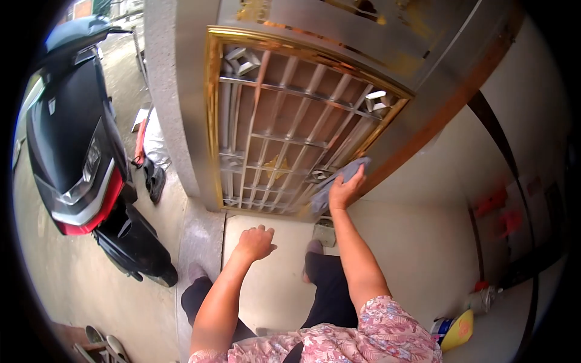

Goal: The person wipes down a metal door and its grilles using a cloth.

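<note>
My right hand is closed on a grey-blue cloth, pressing it against the lower right edge of a metal door. Part of the cloth sticks up past the fingers. The door has a gold-framed panel with a silver lattice, a gold star and square corner ornaments. My left hand hangs in the air in front of the door's lower end, touching nothing. Its fingers are loosely bent, the thumb stands apart, and no object shows in it.
A black scooter with red trim stands outside on the left. Dark shoes lie by the wall, beside a white bag. A small grey block sits at the door's foot. A yellow item is at lower right.
</note>
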Available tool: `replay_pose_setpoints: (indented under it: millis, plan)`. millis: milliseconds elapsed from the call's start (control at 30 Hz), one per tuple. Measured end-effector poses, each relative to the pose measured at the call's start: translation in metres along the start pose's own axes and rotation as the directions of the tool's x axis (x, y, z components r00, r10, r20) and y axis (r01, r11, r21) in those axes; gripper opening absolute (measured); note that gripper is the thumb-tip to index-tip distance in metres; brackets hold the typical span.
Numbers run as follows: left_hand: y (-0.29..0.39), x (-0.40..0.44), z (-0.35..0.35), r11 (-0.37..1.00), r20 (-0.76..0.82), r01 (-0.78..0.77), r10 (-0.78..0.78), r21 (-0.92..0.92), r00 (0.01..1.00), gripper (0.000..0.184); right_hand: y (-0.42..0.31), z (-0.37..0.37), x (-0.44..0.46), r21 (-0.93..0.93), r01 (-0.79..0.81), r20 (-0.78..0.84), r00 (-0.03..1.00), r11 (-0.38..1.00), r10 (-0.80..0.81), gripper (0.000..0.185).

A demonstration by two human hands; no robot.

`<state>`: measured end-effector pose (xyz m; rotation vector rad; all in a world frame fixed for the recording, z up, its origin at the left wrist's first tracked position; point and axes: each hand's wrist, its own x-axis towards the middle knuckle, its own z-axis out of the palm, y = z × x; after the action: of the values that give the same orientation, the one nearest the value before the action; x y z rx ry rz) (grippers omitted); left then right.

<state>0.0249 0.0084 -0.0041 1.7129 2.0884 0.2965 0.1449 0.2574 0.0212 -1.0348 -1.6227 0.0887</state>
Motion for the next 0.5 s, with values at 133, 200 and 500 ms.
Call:
replay_pose_setpoints:
  millis: [133,200,500]
  plan:
    - [-0.004,-0.006,-0.002,1.000,-0.020,0.027,-0.027,0.002,0.999,0.041,-0.042,-0.026,0.075,-0.169,0.367,-0.091,0.918,0.915,-0.385,0.066]
    - [-0.006,-0.008,-0.002,1.000,-0.039,0.028,-0.028,0.004,0.999,0.042,-0.051,-0.036,0.107,-0.335,0.503,-0.077,0.828,0.797,-0.555,0.065]
    - [-0.010,-0.010,-0.002,0.999,-0.029,0.048,-0.049,-0.024,0.998,0.042,-0.056,-0.027,0.064,-0.528,0.381,0.220,0.924,0.759,-0.312,0.069]
